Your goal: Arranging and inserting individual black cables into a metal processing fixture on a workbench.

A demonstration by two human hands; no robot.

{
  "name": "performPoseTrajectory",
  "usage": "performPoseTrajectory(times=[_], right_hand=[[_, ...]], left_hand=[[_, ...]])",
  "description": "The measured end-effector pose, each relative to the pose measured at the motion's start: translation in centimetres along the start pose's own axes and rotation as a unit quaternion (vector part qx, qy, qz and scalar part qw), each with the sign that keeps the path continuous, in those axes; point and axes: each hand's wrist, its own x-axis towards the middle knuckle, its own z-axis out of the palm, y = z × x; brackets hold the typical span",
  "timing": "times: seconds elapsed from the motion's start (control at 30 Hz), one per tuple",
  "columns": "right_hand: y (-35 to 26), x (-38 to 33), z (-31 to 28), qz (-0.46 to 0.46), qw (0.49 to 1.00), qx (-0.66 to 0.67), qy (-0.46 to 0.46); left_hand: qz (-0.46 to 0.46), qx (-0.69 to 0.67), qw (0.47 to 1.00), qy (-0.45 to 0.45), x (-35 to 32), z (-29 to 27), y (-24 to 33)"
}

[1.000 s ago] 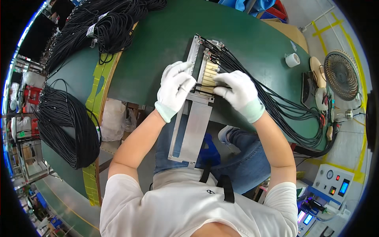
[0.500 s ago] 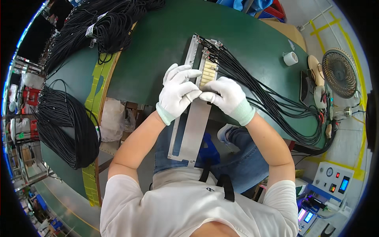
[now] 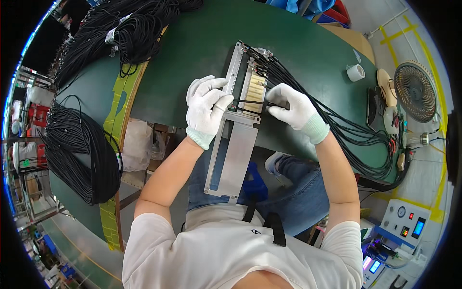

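Note:
A long metal fixture (image 3: pixel 239 156) juts over the table's near edge toward my lap. Cream-coloured blocks with slots (image 3: pixel 254 90) sit in its upper part, where several black cables (image 3: pixel 293 82) enter from the right. My gloved left hand (image 3: pixel 206 107) pinches one end of a thin black cable (image 3: pixel 248 101) at the fixture's left rail. That cable runs across the blocks to my gloved right hand (image 3: pixel 291 107), whose fingers are closed on it just right of the fixture. The cable's tip is partly hidden by my left fingers.
Bundles of black cable (image 3: pixel 82 154) lie on the left, beside a yellow-taped table edge (image 3: pixel 115 106). On the right of the green table (image 3: pixel 192 48) stand a white tape roll (image 3: pixel 355 72) and a fan (image 3: pixel 415 91). A control box (image 3: pixel 405 223) is at lower right.
My hands have moved apart, the left one leftward and the right one rightward. A black cable now shows stretched between them across the cream blocks.

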Motion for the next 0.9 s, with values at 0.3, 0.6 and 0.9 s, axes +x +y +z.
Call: performPoseTrajectory(times=[0.3, 0.6, 0.9], right_hand=[[-0.6, 0.3, 0.5, -0.186, 0.916, -0.352, 0.046], [-0.5, 0.4, 0.7, -0.206, 0.904, -0.373, 0.038], [0.2, 0.3, 1.6, -0.221, 0.879, -0.421, 0.046]], left_hand=[[-0.035, 0.019, 0.999, -0.008, 0.0, -0.4, -1.2], [-0.048, 0.000, 0.998, -0.034, 0.0, -0.4, -1.0], [0.052, 0.053, 0.987, -0.144, 0.4, -0.1, 1.3]])
